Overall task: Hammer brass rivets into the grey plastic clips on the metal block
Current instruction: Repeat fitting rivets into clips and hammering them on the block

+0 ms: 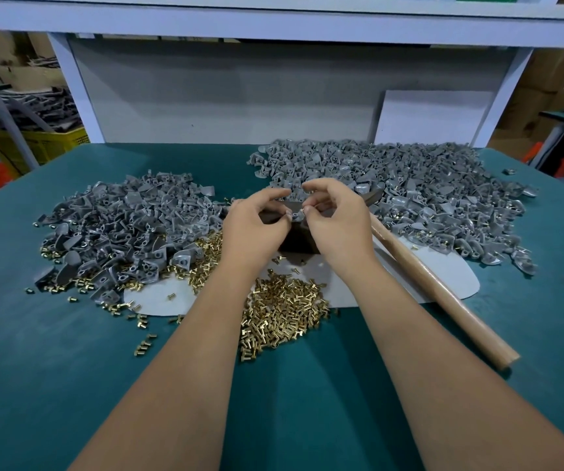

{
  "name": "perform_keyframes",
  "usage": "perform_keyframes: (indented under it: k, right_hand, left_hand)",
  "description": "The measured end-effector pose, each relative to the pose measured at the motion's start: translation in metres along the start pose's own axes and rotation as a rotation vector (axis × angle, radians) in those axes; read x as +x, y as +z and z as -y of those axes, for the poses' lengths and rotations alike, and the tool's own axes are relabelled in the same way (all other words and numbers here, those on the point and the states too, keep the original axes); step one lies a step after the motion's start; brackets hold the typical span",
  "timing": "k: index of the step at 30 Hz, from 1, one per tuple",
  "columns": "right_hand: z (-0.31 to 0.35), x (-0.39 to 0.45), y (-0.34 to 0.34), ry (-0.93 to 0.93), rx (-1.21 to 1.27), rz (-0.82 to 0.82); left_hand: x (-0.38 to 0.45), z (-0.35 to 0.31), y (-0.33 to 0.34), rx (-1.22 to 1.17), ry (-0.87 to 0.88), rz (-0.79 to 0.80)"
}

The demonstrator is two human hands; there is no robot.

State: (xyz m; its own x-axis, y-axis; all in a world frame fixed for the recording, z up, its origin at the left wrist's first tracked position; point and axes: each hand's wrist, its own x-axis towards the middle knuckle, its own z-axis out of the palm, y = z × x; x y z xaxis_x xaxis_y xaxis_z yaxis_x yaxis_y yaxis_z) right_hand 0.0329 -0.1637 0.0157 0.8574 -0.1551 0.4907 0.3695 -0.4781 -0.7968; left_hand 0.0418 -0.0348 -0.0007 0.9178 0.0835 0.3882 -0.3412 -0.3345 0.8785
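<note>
Far left of the dark metal block point(295, 237) lies a heap of grey plastic clips point(117, 226), its near edge mixed with brass. Closer to the block, loose brass rivets point(280, 311) spread in front of it over a pale mat point(158, 297) on the green table point(70, 368). Over the block's top the left hand point(256, 229) curls its fingertips onto a single clip point(296, 216). The right hand point(338, 222) meets it there, thumb and finger pinching what looks like a small rivet. Right of the block, a hammer point(440, 287) lies with its wooden handle angled towards the table's near edge, beside a larger second clip heap point(426, 195).
</note>
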Motion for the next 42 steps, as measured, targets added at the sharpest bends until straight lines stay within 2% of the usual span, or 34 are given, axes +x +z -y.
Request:
perform_keyframes:
  k: [12,17,25,29,35,39,42]
  right_hand:
    - [-0.007,0.003,0.000,-0.061,-0.140,0.047]
    - [-0.004,0.005,0.000,-0.200,-0.343,0.096]
    - [0.002,0.008,-0.004,-0.267,-0.507,0.166]
    - [-0.002,0.004,-0.002,-0.264,-0.476,0.135]
    - [-0.007,0.000,-0.007,-0.136,-0.160,0.083]
    - [-0.007,0.002,-0.010,-0.054,-0.186,-0.008]
    - [-0.008,0.003,-0.010,-0.012,-0.215,0.026]
  left_hand:
    - [-0.002,-0.004,0.002,-0.068,0.019,0.046]
    - [-0.001,-0.002,0.002,-0.068,-0.005,0.061]
    - [-0.002,-0.002,0.002,-0.061,-0.021,0.060]
    - [-0.002,-0.001,0.003,-0.060,-0.031,0.064]
    - [-0.001,0.000,0.002,-0.064,-0.026,0.069]
    - [-0.001,0.000,0.001,-0.079,-0.016,0.060]
    - [-0.001,0.000,0.001,-0.088,-0.008,0.065]
